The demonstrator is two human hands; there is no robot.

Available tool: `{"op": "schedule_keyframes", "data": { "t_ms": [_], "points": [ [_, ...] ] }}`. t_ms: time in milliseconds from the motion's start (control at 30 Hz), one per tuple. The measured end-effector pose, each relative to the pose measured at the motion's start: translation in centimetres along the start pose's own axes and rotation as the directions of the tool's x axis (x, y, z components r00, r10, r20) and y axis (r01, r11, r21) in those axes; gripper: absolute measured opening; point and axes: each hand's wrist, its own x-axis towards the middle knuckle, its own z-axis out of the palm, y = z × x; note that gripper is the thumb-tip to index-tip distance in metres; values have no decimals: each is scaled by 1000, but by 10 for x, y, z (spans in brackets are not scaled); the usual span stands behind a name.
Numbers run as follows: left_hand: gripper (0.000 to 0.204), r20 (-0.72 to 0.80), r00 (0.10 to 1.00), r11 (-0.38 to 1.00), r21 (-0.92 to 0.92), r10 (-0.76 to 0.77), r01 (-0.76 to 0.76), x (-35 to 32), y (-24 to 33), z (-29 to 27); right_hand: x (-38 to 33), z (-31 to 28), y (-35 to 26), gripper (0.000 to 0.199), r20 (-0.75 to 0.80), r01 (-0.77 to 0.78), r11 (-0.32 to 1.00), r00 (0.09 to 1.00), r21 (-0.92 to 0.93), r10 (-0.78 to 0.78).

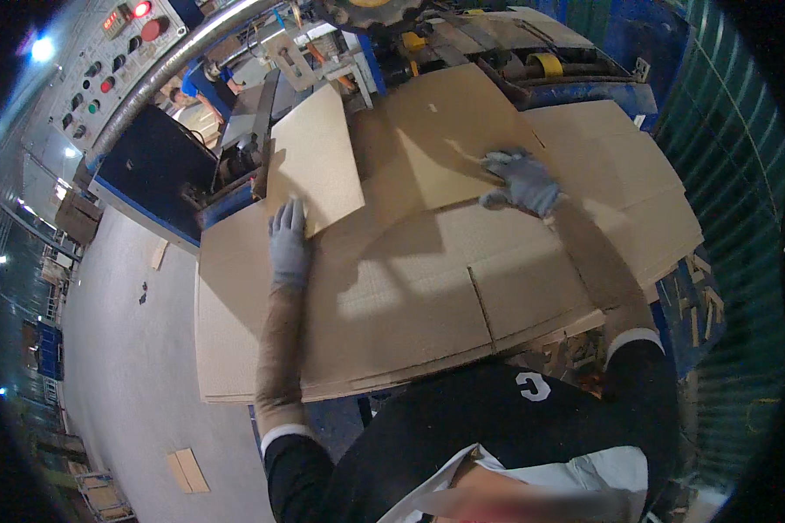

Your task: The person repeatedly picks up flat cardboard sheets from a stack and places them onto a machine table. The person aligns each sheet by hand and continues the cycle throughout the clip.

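Your gloved left hand [288,244] lies flat and open on a cardboard sheet [392,296] beside the machine [157,166]; your right hand [523,181] presses, seemingly open, on a folded flap [436,148].

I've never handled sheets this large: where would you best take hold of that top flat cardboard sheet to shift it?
Probably by its two opposite side edges, hands spread wide. The cardboard sheet lies flat on a stack, wide and floppy, with slots cut between its flaps. The left hand and right hand, both gloved, already rest flat on it, far apart. Coming from the near side, fingers could hook under an edge.
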Motion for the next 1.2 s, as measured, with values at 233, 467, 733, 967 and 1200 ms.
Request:
{"op": "schedule_keyframes", "data": {
  "t_ms": [233,467,733,967,1200],
  "points": [
    [76,-46,985,986,-31,-167,165,-22,39,-5,-19,11,9,49,-181,-162,978,974,-132,137],
    [77,-339,319,397,-192,-885,898,-209,-3,-113,-216,-50,27,54,-604,-782,615,540,-103,587],
    [71,-337,129,227,-272,-933,935,-243,-20,-101,-252,-48,48,54,-262,-969,248,243,-12,934],
    [43,-269,59,275,-927,-961,254,-270,-38,-142,-251,-62,57,50,-563,-253,543,-12,801,826],
    [35,-220,641,676,-305,-736,671,-274,-56,-143,-232,-128,31,44,-256,-17,263,169,965,952]
  ]
}}
